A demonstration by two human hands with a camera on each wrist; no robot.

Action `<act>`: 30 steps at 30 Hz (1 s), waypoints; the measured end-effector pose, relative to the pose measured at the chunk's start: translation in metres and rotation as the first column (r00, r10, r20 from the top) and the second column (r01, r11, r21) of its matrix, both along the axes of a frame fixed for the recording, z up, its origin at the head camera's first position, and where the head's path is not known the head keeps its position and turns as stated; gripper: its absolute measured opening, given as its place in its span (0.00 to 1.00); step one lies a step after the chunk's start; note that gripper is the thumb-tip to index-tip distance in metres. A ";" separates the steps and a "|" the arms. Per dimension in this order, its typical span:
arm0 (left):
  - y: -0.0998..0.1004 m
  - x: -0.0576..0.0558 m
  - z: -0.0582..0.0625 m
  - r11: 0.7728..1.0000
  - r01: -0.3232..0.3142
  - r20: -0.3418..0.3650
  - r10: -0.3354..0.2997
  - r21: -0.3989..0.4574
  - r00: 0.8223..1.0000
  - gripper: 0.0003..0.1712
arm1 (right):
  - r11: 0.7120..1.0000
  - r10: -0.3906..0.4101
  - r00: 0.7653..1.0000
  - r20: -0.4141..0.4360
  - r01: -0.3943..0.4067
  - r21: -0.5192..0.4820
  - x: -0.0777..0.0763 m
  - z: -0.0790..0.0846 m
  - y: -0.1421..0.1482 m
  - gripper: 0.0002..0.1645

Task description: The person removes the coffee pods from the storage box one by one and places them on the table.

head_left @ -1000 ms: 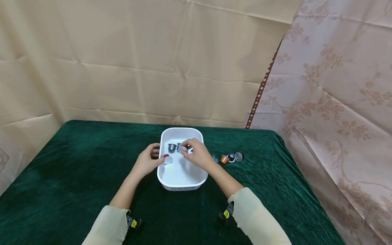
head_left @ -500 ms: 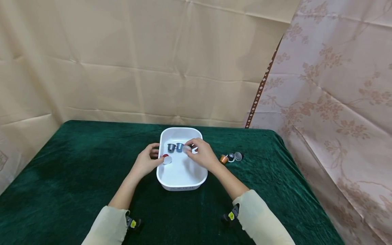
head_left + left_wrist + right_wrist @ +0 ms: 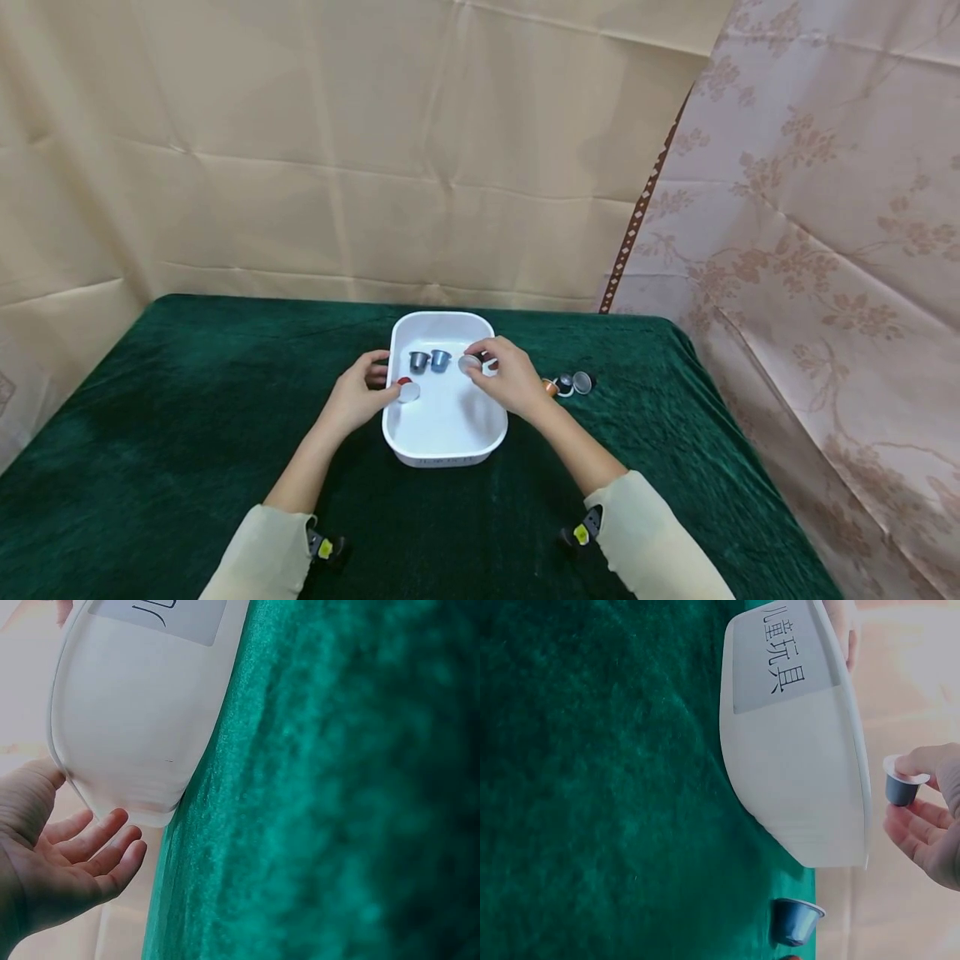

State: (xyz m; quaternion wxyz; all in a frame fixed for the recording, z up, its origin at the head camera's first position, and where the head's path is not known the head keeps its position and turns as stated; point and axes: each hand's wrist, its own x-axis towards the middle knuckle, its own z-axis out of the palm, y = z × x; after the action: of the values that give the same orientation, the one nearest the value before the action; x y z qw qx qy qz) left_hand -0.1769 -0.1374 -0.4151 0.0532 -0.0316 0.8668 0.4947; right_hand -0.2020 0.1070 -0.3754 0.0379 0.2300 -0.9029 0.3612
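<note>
A white tub (image 3: 446, 429) stands on the green cloth. My left hand (image 3: 362, 389) holds its left rim, thumb over the edge and fingers outside; the fingers (image 3: 105, 851) show beside the wall in the left wrist view. Near that thumb, a red coffee capsule (image 3: 405, 381) lies in the tub, pale lid toward me. My right hand (image 3: 510, 379) pinches a dark coffee capsule (image 3: 901, 789) with a pale lid between thumb and fingers, over the tub's right side. A black capsule (image 3: 419, 362) and a blue-grey capsule (image 3: 440, 360) sit side by side inside.
Right of the tub lie an orange capsule (image 3: 551, 387), a dark capsule (image 3: 565, 384) and one with its silver lid showing (image 3: 582, 382). A blue capsule (image 3: 795, 921) rests on the cloth in the right wrist view. Beige curtain (image 3: 375, 167) hangs behind the table.
My right hand has moved right with the pinched capsule, away from the blue-grey capsule, which now shows fully. The left hand stays at the tub's rim.
</note>
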 end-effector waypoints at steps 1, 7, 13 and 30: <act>0.000 0.000 0.000 1.000 -0.001 0.000 0.001 0.000 1.000 0.36 | 1.000 -0.001 1.000 -0.001 0.001 0.002 0.000 0.000 0.001 0.14; 0.001 0.000 0.000 1.000 -0.006 0.003 0.006 0.010 1.000 0.36 | 1.000 -0.018 0.999 0.033 0.018 0.000 0.003 0.003 0.010 0.15; 0.001 -0.001 -0.002 1.000 -0.010 -0.002 0.010 0.007 1.000 0.36 | 1.000 -0.023 0.999 0.038 0.023 -0.008 0.002 0.004 0.020 0.15; 0.001 -0.002 -0.002 1.000 -0.004 -0.003 0.004 0.004 1.000 0.38 | 0.998 -0.062 0.998 0.010 0.062 -0.004 0.007 0.001 0.044 0.14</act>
State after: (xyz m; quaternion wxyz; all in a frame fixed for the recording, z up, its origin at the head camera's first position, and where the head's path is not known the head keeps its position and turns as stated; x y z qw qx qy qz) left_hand -0.1784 -0.1360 -0.4169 0.0508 -0.0323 0.8659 0.4967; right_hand -0.1951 0.1510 -0.3748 0.0452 0.2002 -0.9089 0.3631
